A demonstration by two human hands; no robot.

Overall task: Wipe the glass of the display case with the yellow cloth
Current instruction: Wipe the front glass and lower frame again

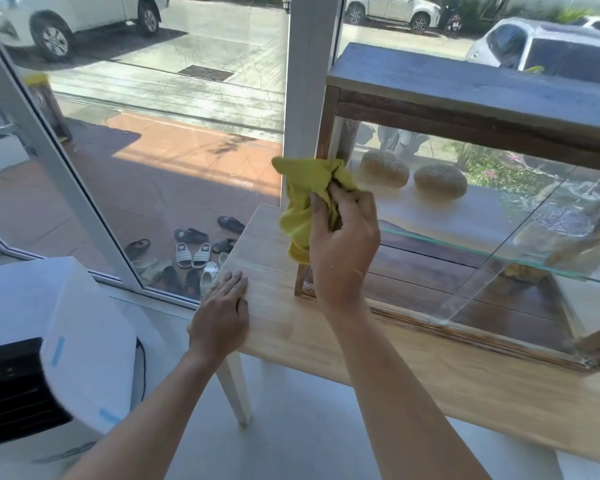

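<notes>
A wood-framed display case (465, 95) with glass sides stands on a light wooden table (326, 341). My right hand (343, 244) grips a crumpled yellow cloth (305, 195) and holds it against the case's left front corner, at the edge of the front glass (447, 244). My left hand (222, 313) lies flat, fingers together, on the table's left end and holds nothing. Two round buns (385, 168) sit on a shelf inside the case.
A white appliance with a dark panel (66, 341) stands at the lower left on the floor. Behind the table are large windows with a white post (309, 81). Several sandals (191, 254) lie outside. Cars are parked beyond.
</notes>
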